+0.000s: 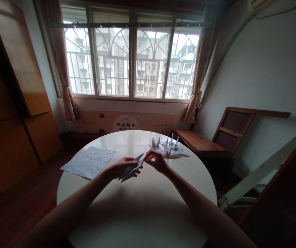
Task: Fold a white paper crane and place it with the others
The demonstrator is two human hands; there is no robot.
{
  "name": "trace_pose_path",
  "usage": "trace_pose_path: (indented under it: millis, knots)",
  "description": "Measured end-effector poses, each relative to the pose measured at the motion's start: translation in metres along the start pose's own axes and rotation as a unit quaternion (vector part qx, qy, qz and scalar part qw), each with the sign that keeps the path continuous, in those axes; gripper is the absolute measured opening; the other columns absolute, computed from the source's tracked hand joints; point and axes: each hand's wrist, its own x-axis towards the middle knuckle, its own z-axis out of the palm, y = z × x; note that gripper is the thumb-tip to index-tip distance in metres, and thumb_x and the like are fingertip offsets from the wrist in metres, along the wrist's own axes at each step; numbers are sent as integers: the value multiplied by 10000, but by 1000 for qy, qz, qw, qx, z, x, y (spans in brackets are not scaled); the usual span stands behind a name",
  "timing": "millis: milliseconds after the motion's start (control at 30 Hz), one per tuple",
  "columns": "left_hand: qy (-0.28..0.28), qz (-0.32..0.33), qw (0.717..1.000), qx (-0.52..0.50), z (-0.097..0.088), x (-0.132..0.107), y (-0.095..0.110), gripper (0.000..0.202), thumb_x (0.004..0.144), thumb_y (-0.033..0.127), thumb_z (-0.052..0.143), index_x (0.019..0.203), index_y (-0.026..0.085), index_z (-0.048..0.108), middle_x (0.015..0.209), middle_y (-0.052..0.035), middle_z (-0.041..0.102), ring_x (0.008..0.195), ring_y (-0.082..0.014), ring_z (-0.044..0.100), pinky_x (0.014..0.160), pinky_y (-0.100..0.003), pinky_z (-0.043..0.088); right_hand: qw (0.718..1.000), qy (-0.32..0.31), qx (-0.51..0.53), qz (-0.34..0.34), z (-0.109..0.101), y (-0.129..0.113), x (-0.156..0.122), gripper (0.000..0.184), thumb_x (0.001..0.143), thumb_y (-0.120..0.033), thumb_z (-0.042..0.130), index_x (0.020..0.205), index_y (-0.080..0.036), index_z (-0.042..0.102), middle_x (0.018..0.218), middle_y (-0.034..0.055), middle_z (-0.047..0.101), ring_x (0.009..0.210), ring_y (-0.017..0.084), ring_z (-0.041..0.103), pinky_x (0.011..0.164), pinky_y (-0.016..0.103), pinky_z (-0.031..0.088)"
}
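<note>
Above the middle of a round white table [148, 213], my left hand [123, 167] is closed around a folded paper piece [132, 169] with long pointed ends. My right hand [158, 161] pinches the upper right tip of the same folded paper between thumb and finger. Several finished paper cranes [168, 148] stand at the table's far right, just beyond my right hand. A creased, unfolded paper sheet [88, 161] lies flat to the left of my left hand.
A wooden chair or bench [199, 140] stands behind the table's right side. A long printed cardboard box [93, 120] lies under the window. Yellow cabinets [11, 151] line the left wall. A pale metal frame [251, 179] leans at the right.
</note>
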Motion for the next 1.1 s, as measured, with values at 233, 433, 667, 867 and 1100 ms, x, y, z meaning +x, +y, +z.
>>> trace_pose_path:
  millis: [233, 433, 667, 867, 1100]
  knots:
    - [-21, 16, 999, -21, 0, 5, -6, 448, 691, 344, 888, 1015, 74, 739, 989, -182, 732, 830, -238, 717, 860, -422, 556, 993, 22, -70, -93, 9, -7, -5, 196, 809, -331, 741, 674, -205, 675, 828, 59, 631, 758, 185, 588, 710, 360, 479]
    - [22, 38, 999, -17, 4, 5, -6, 479, 625, 411, 920, 905, 59, 756, 831, -135, 734, 704, -174, 687, 785, -330, 539, 989, 19, -91, -119, 17, -10, -8, 185, 839, -361, 723, 729, -213, 713, 858, 67, 621, 797, 202, 603, 731, 364, 478]
    - [87, 67, 993, 30, 5, 5, -6, 473, 595, 470, 912, 828, 79, 783, 690, -98, 720, 623, -167, 654, 629, -253, 478, 983, 25, -144, -115, 20, -14, -11, 162, 814, -399, 751, 769, -244, 744, 867, 78, 638, 826, 231, 590, 763, 397, 464]
    - [107, 88, 990, 37, 7, 6, -5, 466, 587, 485, 911, 813, 97, 788, 732, -103, 741, 651, -175, 667, 644, -256, 496, 984, 48, -137, -107, 25, -17, -11, 185, 816, -379, 746, 719, -231, 690, 840, 64, 622, 802, 220, 578, 765, 392, 456]
    - [125, 101, 986, 30, 11, 5, -4, 490, 553, 488, 924, 810, 97, 778, 719, -109, 743, 645, -187, 676, 628, -264, 500, 995, 51, -69, -59, 28, -12, -11, 203, 842, -378, 704, 728, -215, 662, 795, 39, 631, 742, 179, 580, 705, 333, 472]
